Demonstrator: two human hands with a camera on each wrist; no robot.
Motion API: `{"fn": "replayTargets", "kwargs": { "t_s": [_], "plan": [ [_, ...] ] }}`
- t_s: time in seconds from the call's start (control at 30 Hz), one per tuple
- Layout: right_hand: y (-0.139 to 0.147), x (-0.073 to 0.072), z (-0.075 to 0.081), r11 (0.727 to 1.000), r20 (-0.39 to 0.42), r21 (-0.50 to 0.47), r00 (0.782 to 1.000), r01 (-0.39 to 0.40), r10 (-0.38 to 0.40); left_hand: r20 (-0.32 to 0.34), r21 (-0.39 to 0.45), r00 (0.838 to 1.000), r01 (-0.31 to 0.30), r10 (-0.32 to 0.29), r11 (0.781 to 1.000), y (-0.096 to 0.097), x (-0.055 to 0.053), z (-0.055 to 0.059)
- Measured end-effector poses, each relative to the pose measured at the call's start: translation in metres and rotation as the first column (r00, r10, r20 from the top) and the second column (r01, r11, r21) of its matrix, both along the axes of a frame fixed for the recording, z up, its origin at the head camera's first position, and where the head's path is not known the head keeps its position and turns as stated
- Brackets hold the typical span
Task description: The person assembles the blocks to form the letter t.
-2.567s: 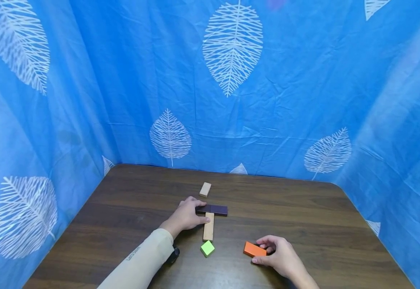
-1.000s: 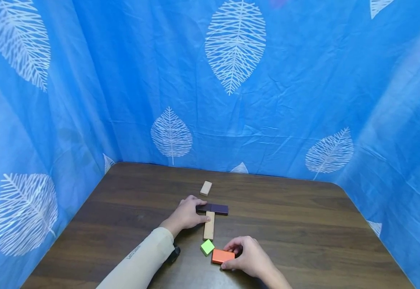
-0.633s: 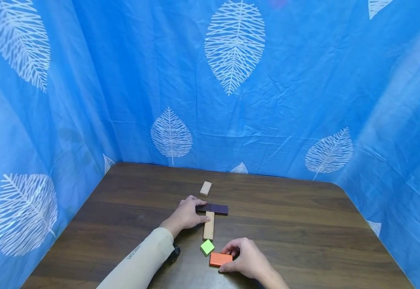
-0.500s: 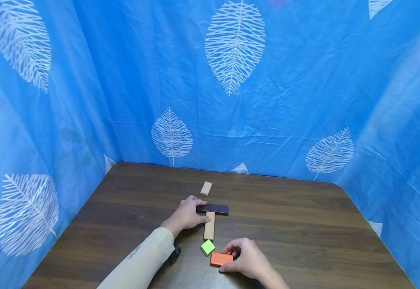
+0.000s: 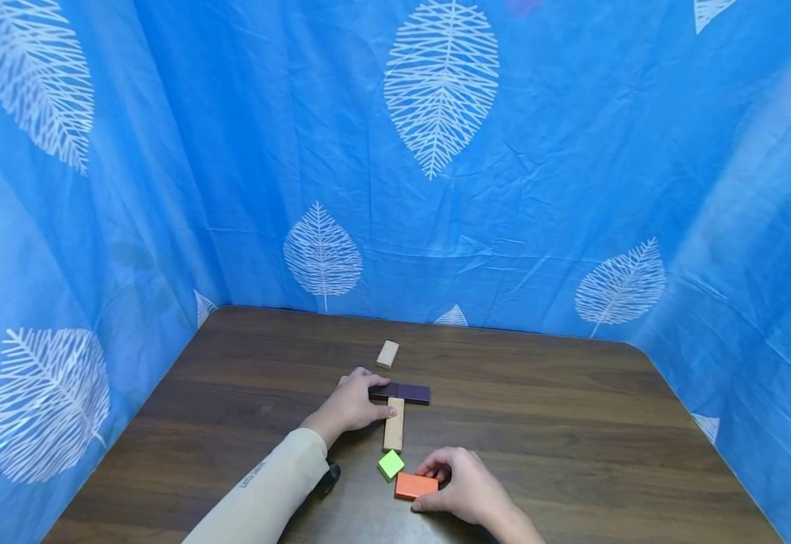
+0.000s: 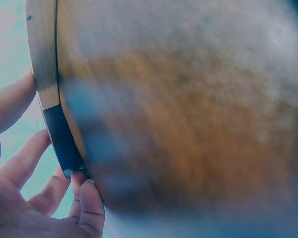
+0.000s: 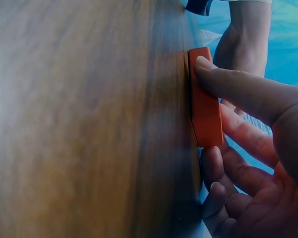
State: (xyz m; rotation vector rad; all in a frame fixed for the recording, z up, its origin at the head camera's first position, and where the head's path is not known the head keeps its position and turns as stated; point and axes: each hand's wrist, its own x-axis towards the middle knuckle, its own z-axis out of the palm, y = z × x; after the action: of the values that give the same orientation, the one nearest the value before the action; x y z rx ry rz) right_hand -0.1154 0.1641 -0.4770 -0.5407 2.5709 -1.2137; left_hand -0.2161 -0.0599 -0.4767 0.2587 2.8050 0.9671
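My left hand [image 5: 347, 408] rests over the near end of a row of dark purple blocks [image 5: 412, 394], its index finger on top of the row. The thumb touches a long light wooden block [image 5: 393, 437] that meets the row at right angles. In the left wrist view, fingertips lie against the dark block [image 6: 64, 141] and beyond its end. My right hand [image 5: 468, 487] pinches an orange block [image 5: 414, 486] between thumb and fingers, low at the table. A bright green block [image 5: 390, 465], turned cornerwise, lies just left of the orange one, by the wooden block's near end.
Farther back on the brown wooden table [image 5: 538, 400] lies a small light wooden block [image 5: 387, 354]. A black object [image 5: 328, 480] shows under the left wrist. Blue curtains [image 5: 436, 249] with white leaf prints stand around the table's back and sides.
My right hand has carried the orange block leftward and slightly nearer me, up beside the green block, where it now stays almost still. My left hand has kept its place on the blocks.
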Motion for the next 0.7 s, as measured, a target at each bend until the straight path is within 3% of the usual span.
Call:
{"fn": "replayTargets", "kwargs": {
  "t_s": [0.53,0.7],
  "plan": [
    [0.004,-0.006,0.004,1.000,0.035,-0.017,0.999,-0.024,0.024,-0.010,0.002,1.000,0.007,-0.007,1.000,0.000,-0.002,0.002],
    [0.008,-0.014,0.014,0.999,-0.009,-0.044,1.000,-0.016,0.015,0.001,0.006,1.000,0.005,-0.005,1.000,-0.001,0.000,0.001]
  ]
}}
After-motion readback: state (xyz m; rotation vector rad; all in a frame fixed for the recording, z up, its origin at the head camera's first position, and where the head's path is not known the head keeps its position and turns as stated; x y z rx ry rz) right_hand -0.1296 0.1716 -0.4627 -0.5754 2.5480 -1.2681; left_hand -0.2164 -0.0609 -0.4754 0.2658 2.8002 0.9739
